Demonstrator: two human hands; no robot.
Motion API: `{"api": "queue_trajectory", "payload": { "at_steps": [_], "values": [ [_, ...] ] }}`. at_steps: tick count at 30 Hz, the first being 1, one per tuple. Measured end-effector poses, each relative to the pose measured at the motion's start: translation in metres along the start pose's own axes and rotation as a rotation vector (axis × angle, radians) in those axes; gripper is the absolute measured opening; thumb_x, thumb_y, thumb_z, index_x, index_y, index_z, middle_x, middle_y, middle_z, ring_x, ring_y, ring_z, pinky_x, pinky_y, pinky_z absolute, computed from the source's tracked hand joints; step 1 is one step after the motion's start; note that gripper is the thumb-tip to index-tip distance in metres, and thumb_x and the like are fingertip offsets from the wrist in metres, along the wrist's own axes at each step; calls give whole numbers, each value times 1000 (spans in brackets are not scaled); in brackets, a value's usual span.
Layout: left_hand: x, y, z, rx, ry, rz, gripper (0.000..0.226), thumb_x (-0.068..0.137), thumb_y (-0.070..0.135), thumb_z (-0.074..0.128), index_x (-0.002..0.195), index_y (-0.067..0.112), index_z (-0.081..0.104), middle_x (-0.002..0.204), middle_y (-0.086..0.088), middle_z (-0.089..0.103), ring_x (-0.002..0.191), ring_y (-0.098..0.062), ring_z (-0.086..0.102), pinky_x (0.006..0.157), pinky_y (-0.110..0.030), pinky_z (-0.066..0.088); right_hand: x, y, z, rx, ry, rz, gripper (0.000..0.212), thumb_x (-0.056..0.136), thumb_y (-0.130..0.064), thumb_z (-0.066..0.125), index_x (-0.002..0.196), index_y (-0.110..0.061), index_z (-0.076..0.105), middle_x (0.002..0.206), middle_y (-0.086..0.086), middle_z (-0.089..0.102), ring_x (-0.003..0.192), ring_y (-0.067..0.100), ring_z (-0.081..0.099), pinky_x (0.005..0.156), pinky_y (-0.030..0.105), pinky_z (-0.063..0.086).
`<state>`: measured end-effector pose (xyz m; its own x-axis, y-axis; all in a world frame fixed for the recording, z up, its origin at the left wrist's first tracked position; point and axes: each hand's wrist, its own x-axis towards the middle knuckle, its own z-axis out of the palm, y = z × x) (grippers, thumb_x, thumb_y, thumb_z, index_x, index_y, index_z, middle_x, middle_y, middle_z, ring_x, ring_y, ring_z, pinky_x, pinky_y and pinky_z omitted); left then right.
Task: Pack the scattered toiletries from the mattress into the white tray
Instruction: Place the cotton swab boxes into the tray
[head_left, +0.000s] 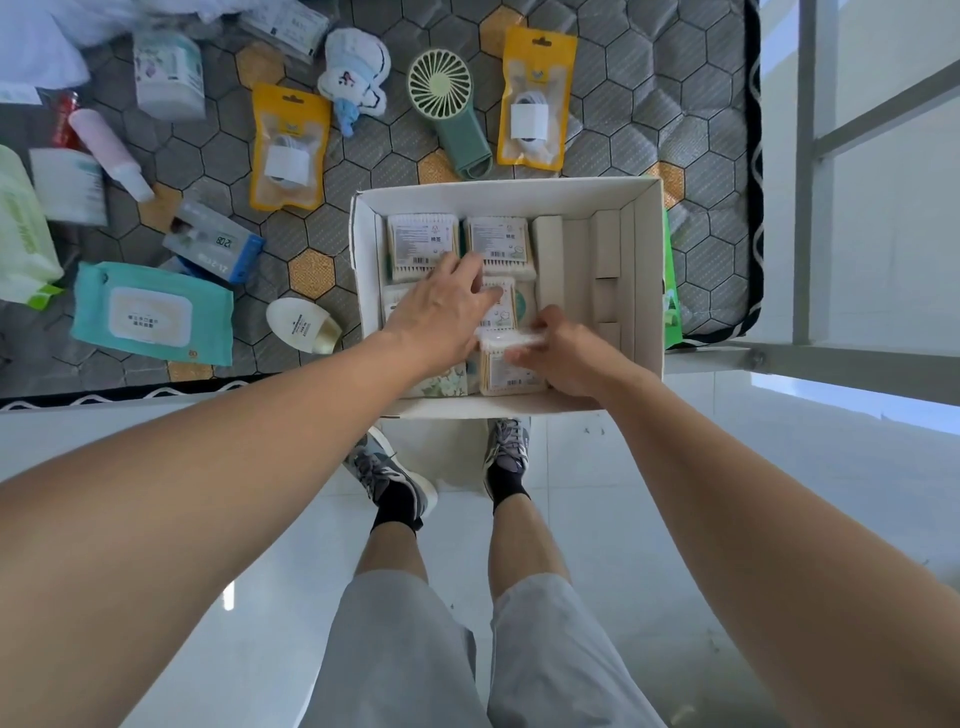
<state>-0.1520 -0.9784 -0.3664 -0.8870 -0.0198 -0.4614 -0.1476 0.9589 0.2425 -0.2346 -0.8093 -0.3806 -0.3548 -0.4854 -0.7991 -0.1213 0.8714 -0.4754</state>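
Mattress (623, 156): it is the biggest thing we see, grey with six-sided shapes, and many things lie on it.
White tray (509, 195): it sits at the near edge of the mattress, right in front of us.
Done: we think the job is only partly done. Just the swab packs (423, 244) lie flat, side by side, in the left part of the tray.
Left to pack: the blue wipes pack (150, 312), the green pack (21, 234), the white jar (169, 73), the pink bottle (106, 148) and the small white bottle (304, 325) lie outside the tray. A green fan (452, 109), yellow pouches (288, 148) and a soft toy (356, 73) lie there too.
Left hand (441, 312): fingers spread, resting on top of the swab packs.
Right hand (566, 353): fingers curled round the near swab pack (511, 340), at the near side inside the tray.
Writing: the wipes pack shows "80" at its corner. A blue box (213, 241) shows a clock that looks like 12:08. The swab labels have bar codes. The other words are too small for us to read.
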Motion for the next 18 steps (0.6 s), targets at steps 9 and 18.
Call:
{"api": "queue_trajectory", "payload": {
  "at_steps": [9,18],
  "values": [
    [-30,-20,0,-19,94,-60,53,87,29,63,137,10,59,133,-13,53,126,-32,47,119,-51,27,-6,-2,-9,176,206,-28,61,83,-55,74,128,-17,56,118,-2,61,104,16,59,78,28,51],
    [-79,-50,-16,-251,437,-288,14,92,19,59,98,9,67,92,-7,57,86,-25,53,76,-37,47,-14,-69,-1,-443,444,-190,34,102,-36,46,77,-15,54,68,2,59,56,23,55,49,31,45]
  ]
}}
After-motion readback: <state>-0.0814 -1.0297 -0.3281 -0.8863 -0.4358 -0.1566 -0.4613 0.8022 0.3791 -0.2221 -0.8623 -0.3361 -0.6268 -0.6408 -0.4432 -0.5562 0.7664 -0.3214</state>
